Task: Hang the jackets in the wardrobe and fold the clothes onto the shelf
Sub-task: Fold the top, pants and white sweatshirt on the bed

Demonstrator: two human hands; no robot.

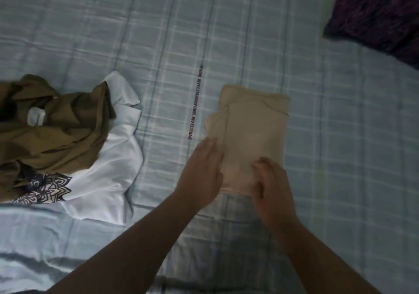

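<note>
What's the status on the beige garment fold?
Left hand and right hand on beige garment, folded on bed. Grip unclear. Nothing in the way.

Printed strip on the plaid bedsheet, running lengthwise up the bed: small dark capitals, reading "EQUAL AFFECTION", repeated at least twice end to end, reddish marks between repeats. White tag inside the olive garment: nothing legible. No other readable text.
</note>
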